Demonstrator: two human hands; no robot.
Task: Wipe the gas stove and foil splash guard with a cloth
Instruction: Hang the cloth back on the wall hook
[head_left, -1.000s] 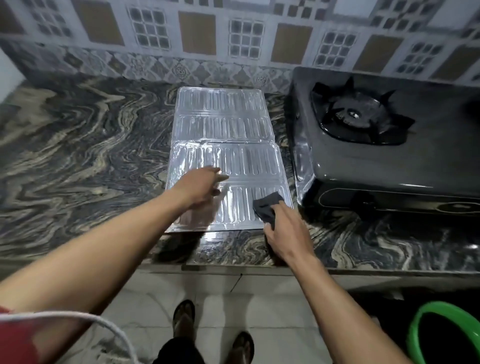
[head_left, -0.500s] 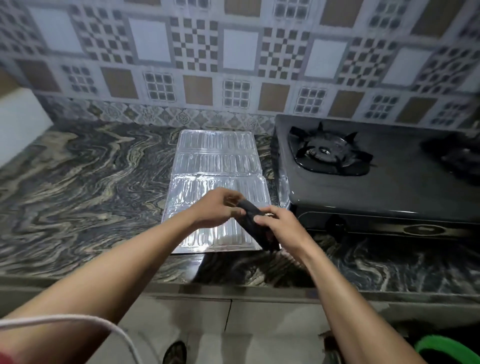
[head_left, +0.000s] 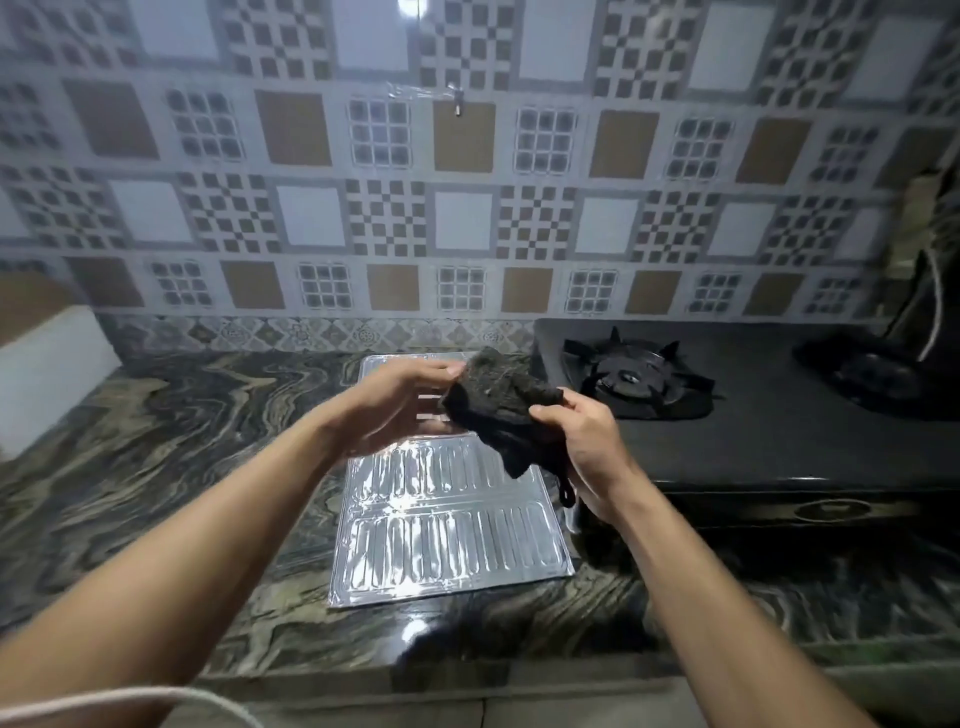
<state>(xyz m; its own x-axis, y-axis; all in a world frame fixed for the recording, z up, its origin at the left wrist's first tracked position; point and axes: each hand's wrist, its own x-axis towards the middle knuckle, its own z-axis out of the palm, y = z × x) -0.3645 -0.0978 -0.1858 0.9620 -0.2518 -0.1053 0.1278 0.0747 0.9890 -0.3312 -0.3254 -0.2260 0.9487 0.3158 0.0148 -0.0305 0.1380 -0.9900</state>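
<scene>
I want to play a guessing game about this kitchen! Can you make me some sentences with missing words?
1. The dark fuzzy cloth is held by ____ hands.
2. The shiny ribbed foil splash guard lies flat on the marbled stone ____.
3. The black gas stove sits to the ____ of the foil.

Missing words: both; counter; right

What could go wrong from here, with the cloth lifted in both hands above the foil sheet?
1. The foil sheet lies loose on the counter with neither hand on it, so a wipe could slide or crumple it.
2. Its near edge sits close to the counter's front, so a pull toward the person might drag it off.
3. The cloth, bunched between left hand and right hand, has a dangling loop that could snag the stove burner grate.
</scene>
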